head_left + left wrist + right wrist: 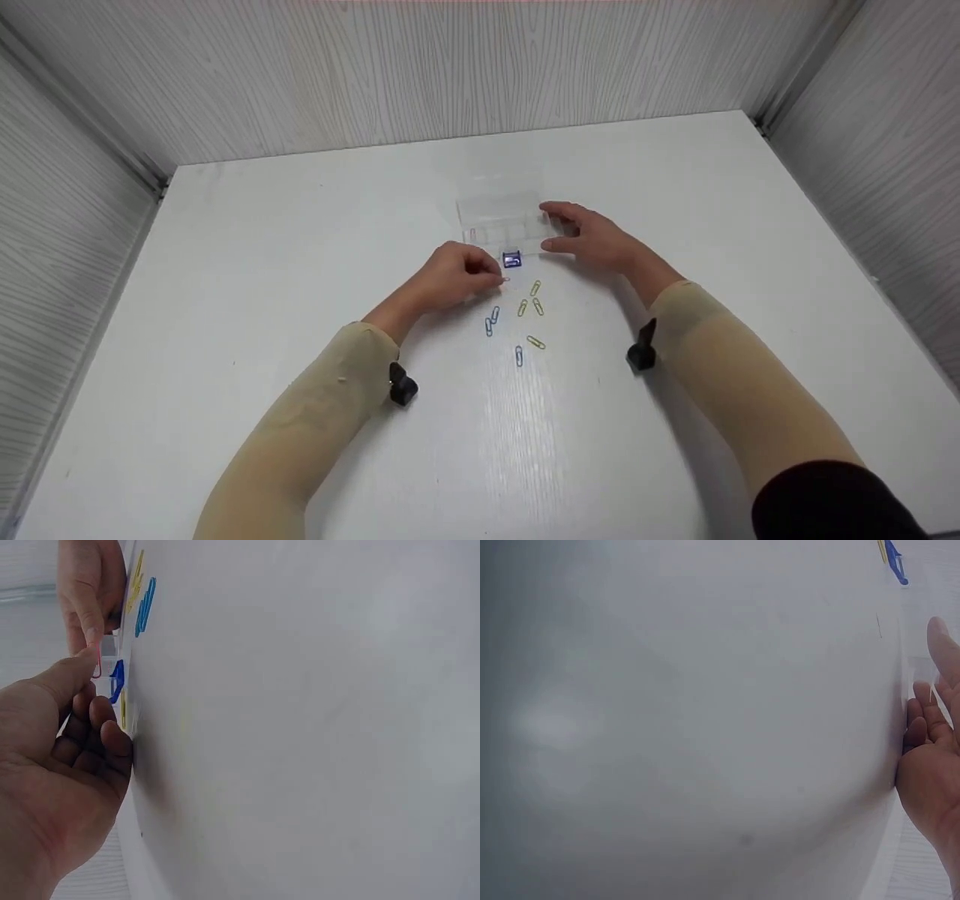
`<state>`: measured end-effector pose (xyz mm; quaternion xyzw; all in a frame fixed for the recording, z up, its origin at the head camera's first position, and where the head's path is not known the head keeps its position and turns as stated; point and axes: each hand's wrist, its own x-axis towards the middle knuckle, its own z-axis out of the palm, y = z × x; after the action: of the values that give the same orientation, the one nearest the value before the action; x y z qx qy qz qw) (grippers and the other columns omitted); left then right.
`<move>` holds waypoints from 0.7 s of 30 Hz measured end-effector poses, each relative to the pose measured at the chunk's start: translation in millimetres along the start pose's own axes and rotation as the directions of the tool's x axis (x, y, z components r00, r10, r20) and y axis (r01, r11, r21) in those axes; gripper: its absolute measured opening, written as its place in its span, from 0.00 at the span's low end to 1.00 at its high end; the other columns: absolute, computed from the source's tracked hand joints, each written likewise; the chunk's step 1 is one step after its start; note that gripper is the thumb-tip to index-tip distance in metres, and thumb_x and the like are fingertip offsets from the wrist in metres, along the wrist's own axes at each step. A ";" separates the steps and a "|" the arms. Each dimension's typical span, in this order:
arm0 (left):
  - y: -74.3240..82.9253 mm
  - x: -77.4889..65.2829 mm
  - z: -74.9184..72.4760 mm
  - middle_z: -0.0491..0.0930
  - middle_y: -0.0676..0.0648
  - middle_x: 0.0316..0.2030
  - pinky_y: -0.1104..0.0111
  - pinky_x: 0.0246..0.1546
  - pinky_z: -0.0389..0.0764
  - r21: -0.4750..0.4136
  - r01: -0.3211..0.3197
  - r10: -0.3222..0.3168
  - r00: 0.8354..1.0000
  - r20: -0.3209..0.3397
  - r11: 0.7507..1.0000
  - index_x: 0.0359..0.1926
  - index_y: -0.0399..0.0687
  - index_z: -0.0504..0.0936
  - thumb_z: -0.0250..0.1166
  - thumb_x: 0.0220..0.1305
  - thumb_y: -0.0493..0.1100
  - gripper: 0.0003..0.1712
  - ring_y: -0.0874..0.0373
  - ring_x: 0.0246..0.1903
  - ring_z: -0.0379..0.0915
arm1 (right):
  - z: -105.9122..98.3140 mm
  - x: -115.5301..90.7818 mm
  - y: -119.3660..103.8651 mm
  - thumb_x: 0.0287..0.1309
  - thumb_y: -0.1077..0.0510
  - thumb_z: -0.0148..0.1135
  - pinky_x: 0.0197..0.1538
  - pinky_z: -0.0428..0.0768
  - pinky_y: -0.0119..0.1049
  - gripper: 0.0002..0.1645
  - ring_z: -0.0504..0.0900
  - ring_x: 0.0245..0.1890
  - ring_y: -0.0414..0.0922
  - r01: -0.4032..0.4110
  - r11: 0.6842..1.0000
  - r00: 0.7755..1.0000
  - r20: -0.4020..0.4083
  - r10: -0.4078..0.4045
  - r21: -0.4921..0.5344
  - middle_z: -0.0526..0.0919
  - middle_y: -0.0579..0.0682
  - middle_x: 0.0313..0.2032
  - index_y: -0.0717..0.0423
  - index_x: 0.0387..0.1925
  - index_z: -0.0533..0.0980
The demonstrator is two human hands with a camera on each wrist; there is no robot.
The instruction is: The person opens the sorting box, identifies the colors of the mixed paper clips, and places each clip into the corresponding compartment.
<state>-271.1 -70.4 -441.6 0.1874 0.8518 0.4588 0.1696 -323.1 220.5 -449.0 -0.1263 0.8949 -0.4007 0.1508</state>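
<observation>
Between its thumb and index finger, my left hand point(455, 277) pinches a pinkish-red paper clip point(98, 664), held just in front of a clear plastic box point(499, 204). The box has its lid raised at the back, and dividers split it into compartments. A reddish paper clip point(473, 235) lies in the leftmost compartment. At the right end of the box, my right hand point(596, 238) grips it, thumb at the front and fingers behind. A blue latch-like piece point(511, 259) sits at the box's front edge.
Several yellow paper clips point(538, 306) and three blue paper clips point(519, 356) lie loose on the white table point(300, 225) in front of the box. Pale wood-grain panels point(450, 67) stand behind the table and along both sides.
</observation>
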 end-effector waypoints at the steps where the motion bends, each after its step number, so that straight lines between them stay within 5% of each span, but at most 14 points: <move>1: 0.1 -0.3 -1.9 0.85 0.50 0.39 0.66 0.41 0.77 -0.006 0.003 -0.003 1.000 -0.006 1.000 0.42 0.53 0.92 0.73 0.71 0.46 0.05 0.54 0.39 0.77 | 0.3 0.3 0.4 0.69 0.41 0.71 0.79 0.56 0.48 0.45 0.60 0.79 0.47 -0.003 1.000 1.000 -0.001 0.003 0.006 0.64 0.45 0.79 0.34 0.81 0.63; 15: 11.6 7.8 -48.4 0.84 0.49 0.41 0.65 0.44 0.76 -0.030 -0.035 0.029 0.981 -0.191 0.999 0.45 0.51 0.91 0.72 0.72 0.47 0.07 0.53 0.42 0.74 | 3.7 0.7 1.1 0.68 0.41 0.72 0.79 0.56 0.46 0.45 0.59 0.79 0.45 -0.019 1.000 1.000 -0.006 0.019 0.011 0.62 0.43 0.79 0.32 0.80 0.63; 21: 6.7 18.6 -57.6 0.85 0.48 0.43 0.65 0.44 0.78 -0.052 -0.034 0.020 0.968 -0.251 0.998 0.45 0.50 0.91 0.71 0.73 0.47 0.08 0.53 0.42 0.73 | 4.0 0.2 1.2 0.68 0.41 0.72 0.79 0.57 0.47 0.45 0.59 0.80 0.46 -0.028 1.000 1.000 -0.011 0.028 0.006 0.62 0.44 0.79 0.32 0.81 0.63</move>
<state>-312.7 -99.5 -408.0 0.1347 0.8506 0.5047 0.0596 -321.9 218.5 -452.5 -0.1110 0.8963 -0.4016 0.1519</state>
